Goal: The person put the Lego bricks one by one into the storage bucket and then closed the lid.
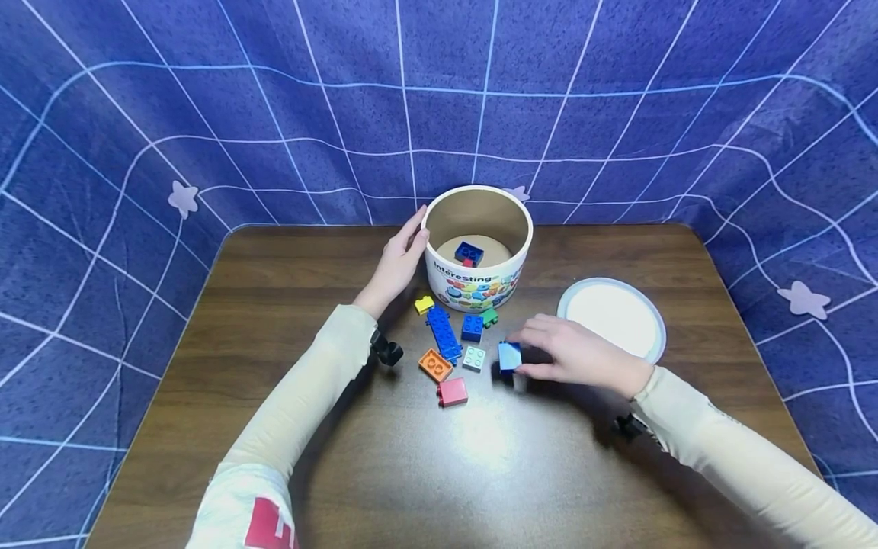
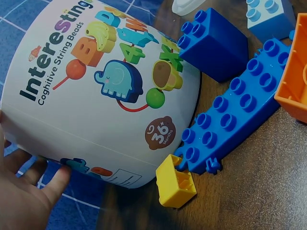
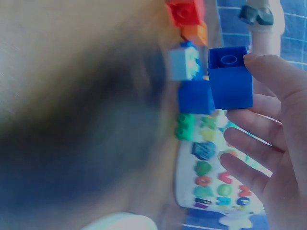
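Observation:
My left hand [image 1: 398, 263] rests against the outer left wall of a round white tub [image 1: 475, 282], its fingers fairly straight. My right hand [image 1: 572, 352] pinches a blue toy brick [image 3: 231, 86] between thumb and fingers, right of the other bricks. Inside the tub are a dark blue brick [image 1: 469, 253] and a bit of red. In front of it lie a long blue studded piece [image 1: 443, 332], a small yellow brick [image 2: 173, 184], another blue brick [image 2: 216, 45], a green piece [image 1: 488, 316], a pale blue brick [image 1: 473, 357], an orange brick [image 1: 435, 365] and a red brick [image 1: 453, 392].
A round white lid [image 1: 610, 316] with a pale rim lies on the brown wooden table [image 1: 288, 274], right of the tub and behind my right hand. Blue cloth [image 1: 439, 114] with white grid lines hangs around the table's back and sides.

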Demonstrator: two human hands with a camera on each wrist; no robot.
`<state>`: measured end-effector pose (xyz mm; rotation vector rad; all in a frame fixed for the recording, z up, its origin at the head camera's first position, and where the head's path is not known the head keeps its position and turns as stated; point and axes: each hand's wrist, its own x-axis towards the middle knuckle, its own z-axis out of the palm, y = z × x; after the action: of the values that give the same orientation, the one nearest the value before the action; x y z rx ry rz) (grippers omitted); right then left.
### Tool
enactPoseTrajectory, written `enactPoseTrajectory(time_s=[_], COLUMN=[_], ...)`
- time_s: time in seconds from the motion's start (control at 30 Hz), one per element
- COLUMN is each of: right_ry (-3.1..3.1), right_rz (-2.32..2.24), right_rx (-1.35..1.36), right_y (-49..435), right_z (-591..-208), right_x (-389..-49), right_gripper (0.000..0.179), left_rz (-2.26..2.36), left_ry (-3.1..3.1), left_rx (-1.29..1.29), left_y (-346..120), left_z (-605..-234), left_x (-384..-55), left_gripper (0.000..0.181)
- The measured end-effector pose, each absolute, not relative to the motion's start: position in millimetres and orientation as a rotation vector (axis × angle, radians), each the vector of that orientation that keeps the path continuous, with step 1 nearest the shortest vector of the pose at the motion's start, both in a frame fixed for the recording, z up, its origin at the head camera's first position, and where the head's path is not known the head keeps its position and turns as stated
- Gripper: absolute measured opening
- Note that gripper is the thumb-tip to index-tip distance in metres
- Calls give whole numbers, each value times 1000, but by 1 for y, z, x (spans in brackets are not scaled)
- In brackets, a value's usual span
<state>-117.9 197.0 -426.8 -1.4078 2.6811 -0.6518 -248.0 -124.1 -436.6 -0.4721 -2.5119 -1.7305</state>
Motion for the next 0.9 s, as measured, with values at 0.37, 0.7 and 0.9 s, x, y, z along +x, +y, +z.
enactPoseTrajectory(time_s=[0.37,0.7,0.9], right_ry=[2784,2831,2843], right_rz=[-612,-629,-641], right_rx=[-1466,-1558,-1612], right_y=[202,202,199], right_z=[-392,-371,-359], right_x=[-133,-147,-158], right_gripper=[43,46,49], left_rz=[-1738,-1754,-1762], left_ry=[-2506,-2501,-2497], left_rx=[-480,-485,-494], left_y=[-124,-125,-125], left_z=[-437,-437,-438], left_x=[-249,-248,-248], left_gripper=[53,52,53])
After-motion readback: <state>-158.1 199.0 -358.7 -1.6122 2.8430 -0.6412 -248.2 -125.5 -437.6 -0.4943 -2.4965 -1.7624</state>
